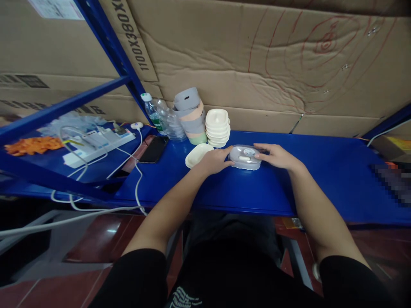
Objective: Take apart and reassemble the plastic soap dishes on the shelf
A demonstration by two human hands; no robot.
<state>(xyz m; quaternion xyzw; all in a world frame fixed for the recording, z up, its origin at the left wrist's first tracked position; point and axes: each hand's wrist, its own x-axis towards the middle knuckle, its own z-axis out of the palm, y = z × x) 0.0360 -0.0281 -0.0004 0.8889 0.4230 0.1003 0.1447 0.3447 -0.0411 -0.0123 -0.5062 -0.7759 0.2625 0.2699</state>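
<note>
A small rounded container [245, 158] with a see-through greyish cover sits on the blue tabletop in front of me. A white oblong piece and a round, label-like patch show on its top. My left hand [216, 160] grips its left end between thumb and fingers, while my right hand [276, 156] holds the right end the same way. Just behind my left hand lies a cream shallow tray [196, 155], partly covered by that hand. Farther back stands a stack of similar cream pieces [218, 126], beside a leaning stack of grey, peach and green tubs [192, 117].
Clear plastic covers [173, 124] and a water bottle [152, 111] stand left of the tubs. A black phone [154, 149], white cables and a power strip [99, 147] lie farther left, near an orange heap [34, 146]. Cardboard [205, 51] walls the back.
</note>
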